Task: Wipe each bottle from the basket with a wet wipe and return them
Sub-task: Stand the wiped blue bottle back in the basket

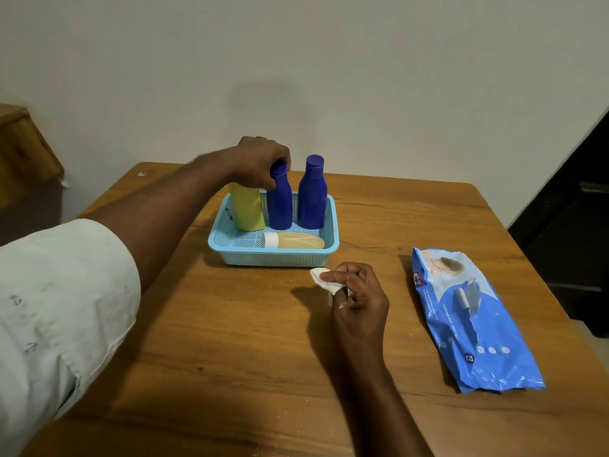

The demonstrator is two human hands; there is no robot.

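A light blue basket (280, 257) stands on the wooden table. Inside it are two upright dark blue bottles, a yellow bottle (246, 209) at the back left, and a small pale orange bottle (295, 241) with a white cap lying on its side at the front. My left hand (258, 161) grips the neck and cap of the left blue bottle (280, 206), which stands in the basket. The right blue bottle (312, 196) stands free beside it. My right hand (357, 291) rests on the table in front of the basket, pinching a folded white wet wipe (321, 278).
A blue pack of wet wipes (471, 321) lies on the table to the right. The table (230, 341) stands against a plain wall. A wooden piece of furniture (23, 143) is at the far left, and dark furniture (573, 225) at the right.
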